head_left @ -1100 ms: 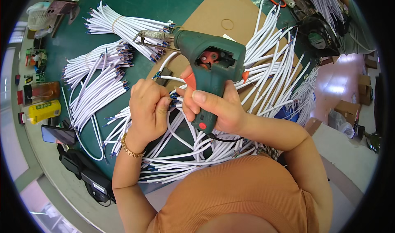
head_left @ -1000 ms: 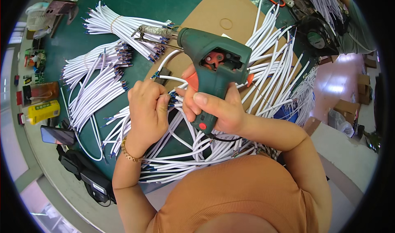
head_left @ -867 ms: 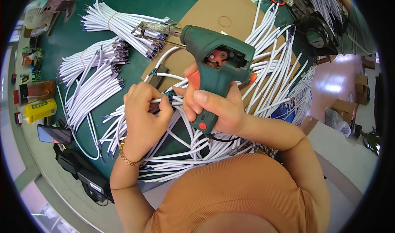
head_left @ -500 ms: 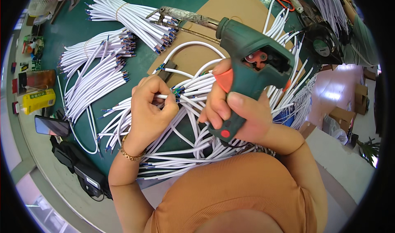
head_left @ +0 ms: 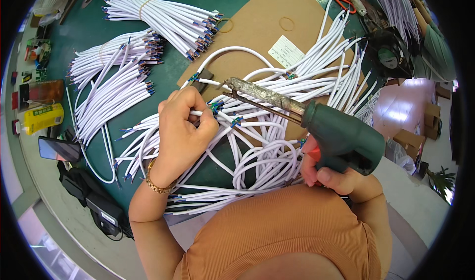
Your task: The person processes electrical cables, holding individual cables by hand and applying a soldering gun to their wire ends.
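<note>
My left hand (head_left: 185,124) pinches a white cable (head_left: 196,113) between thumb and fingers. Just past the fingertips, thin blue and green wires (head_left: 216,107) stick out of the sheath. My right hand (head_left: 339,178) is wrapped round the grip of a dark green soldering gun (head_left: 344,136), a finger near its red trigger. The gun's metal tip points left, above the wire ends and apparently apart from them. Beneath lies a tangle of white cables (head_left: 267,156) with coloured wire joints. A small dark block (head_left: 204,78) sits under one looped cable.
Bundles of cut white cables (head_left: 158,18) and a looser pile (head_left: 111,94) lie at the left. Brown cardboard (head_left: 257,23) covers the table's middle. A black fan (head_left: 388,55) and red-handled pliers (head_left: 341,0) are far right. A phone (head_left: 59,149) and yellow bottle (head_left: 44,117) line the left edge.
The soldering gun has come down and to the right, its tip now lower and closer to the wire ends. A white label on the cardboard is uncovered. My left hand has barely moved.
</note>
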### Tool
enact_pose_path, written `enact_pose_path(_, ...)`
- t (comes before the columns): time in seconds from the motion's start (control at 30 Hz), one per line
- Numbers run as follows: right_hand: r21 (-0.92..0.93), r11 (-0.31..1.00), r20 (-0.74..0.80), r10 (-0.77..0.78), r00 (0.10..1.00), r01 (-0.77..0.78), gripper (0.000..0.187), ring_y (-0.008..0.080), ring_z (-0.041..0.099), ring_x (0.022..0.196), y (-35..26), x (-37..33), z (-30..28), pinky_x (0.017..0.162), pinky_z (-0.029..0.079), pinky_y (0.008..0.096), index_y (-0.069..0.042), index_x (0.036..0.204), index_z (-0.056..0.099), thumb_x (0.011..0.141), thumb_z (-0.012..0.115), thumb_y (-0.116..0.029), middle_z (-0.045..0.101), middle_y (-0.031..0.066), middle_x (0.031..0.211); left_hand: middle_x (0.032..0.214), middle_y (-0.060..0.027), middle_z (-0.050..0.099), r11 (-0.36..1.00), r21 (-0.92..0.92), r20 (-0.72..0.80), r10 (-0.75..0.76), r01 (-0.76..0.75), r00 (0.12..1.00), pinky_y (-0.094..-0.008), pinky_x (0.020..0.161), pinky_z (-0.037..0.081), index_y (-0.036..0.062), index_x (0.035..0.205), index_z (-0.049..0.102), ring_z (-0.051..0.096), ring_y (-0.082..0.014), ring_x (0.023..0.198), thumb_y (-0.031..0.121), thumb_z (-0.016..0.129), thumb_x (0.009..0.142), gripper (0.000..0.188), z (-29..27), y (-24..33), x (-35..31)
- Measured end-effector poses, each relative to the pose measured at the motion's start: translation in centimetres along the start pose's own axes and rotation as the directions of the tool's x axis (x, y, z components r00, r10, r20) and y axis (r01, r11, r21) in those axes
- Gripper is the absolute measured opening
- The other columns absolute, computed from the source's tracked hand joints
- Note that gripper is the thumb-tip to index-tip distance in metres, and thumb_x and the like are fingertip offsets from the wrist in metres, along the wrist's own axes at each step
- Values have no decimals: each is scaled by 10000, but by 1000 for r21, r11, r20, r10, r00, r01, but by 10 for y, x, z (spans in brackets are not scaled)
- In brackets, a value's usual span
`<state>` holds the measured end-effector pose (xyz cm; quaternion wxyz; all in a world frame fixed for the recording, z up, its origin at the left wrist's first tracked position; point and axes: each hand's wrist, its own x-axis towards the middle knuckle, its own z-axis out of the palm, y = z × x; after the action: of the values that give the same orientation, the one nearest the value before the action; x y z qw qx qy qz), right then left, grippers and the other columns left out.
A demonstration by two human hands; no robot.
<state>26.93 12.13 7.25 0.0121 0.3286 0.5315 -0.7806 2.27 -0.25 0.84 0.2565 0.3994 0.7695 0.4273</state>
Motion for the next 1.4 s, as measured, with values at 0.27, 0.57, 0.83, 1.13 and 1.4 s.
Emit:
enact_pose_path(0.27,181,983,141,-53,989,27,456,105,520,609,16,2,-13,541,388,237,-43,1070,509,836,637,-413,568,52,693,622,-53,478,996,-58,68,-60,64,996,-266,479,347,25,667,470,435,-133,532,16,595,704,131,-4,0,4)
enact_pose_path(0.57,202,977,82,55,995,-70,608,166,545,579,13,9,-7,531,438,270,-29,968,508,735,713,-553,529,75,627,611,-16,461,987,-148,123,-42,60,992,-210,417,266,-9,667,460,356,-14,462,-30,564,734,127,-7,-6,7)
enact_pose_path(0.83,69,997,214,-48,976,34,326,100,531,582,10,11,-16,518,398,244,-51,837,555,864,631,-368,554,14,655,705,57,417,966,-120,248,-194,229,949,-186,585,294,53,752,464,339,-34,654,12,516,818,94,-12,3,7)
enact_pose_path(1.13,57,993,77,100,992,-105,382,153,563,624,6,7,-10,534,423,263,-68,876,539,759,712,-389,572,75,686,636,36,428,973,-153,192,-140,171,971,-198,497,271,24,711,467,345,-13,559,-8,538,780,104,-6,-5,9)
enact_pose_path(1.4,214,960,-111,-162,981,183,623,188,553,510,3,5,-5,514,483,318,-54,1137,390,814,638,-525,490,65,598,518,6,411,981,-173,133,-59,82,989,-229,415,246,2,655,475,341,-14,450,-21,564,732,121,-7,-2,11)
